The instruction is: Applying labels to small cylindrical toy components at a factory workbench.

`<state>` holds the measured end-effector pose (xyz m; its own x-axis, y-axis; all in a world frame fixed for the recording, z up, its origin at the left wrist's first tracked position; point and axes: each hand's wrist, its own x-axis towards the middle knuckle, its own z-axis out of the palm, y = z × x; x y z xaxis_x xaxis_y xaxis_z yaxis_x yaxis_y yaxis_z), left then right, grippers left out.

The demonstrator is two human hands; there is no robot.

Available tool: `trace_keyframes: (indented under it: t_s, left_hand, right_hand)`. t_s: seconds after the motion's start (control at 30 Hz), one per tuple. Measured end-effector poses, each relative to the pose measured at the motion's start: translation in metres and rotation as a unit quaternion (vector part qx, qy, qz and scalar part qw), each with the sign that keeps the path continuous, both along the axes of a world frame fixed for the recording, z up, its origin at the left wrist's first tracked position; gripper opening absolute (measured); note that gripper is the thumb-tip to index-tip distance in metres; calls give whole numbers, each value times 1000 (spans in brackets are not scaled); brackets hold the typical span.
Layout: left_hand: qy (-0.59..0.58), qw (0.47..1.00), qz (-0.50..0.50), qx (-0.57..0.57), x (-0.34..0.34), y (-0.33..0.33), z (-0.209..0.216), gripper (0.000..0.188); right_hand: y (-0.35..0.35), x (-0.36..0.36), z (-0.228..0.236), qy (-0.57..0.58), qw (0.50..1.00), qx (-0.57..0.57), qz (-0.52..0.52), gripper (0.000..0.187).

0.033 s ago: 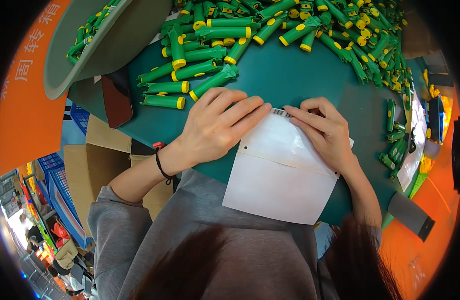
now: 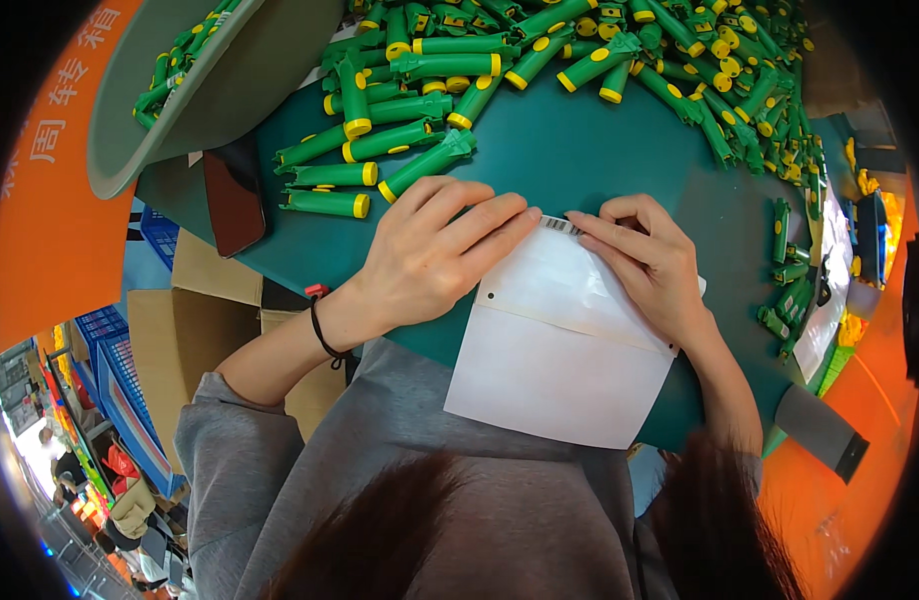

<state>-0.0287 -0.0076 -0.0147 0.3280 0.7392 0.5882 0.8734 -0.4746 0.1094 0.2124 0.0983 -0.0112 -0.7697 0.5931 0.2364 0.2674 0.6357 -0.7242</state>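
Observation:
A white sheet (image 2: 560, 375) of backing paper, with a fold or seam across it, hangs over the near table edge toward my lap. A narrow strip of small barcode labels (image 2: 561, 225) shows at its far edge. My left hand (image 2: 440, 240), fingers bent together, pinches the sheet's far left corner. On the other side my right hand (image 2: 645, 260) grips the far right corner, thumb and fingertips close to the labels. What lies under the fingers is hidden. Just beyond my left hand lie several green tubes with yellow ends (image 2: 325, 203).
A large pile of green-and-yellow tubes (image 2: 580, 50) covers the far side of the green table (image 2: 580, 150). At the left are a grey-green basin (image 2: 220, 115) with more tubes, a dark phone-like slab (image 2: 234, 200), and a cardboard box (image 2: 185, 340) below. Several green pieces (image 2: 792, 290) lie at right.

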Motion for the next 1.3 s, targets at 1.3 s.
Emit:
trace_keyframes:
  t_s: [1.3]
  left_hand:
    - [-432,869,-88,-223,26,20,74,9]
  right_hand:
    - [-21,9,32,254,902,-346,-51,39]
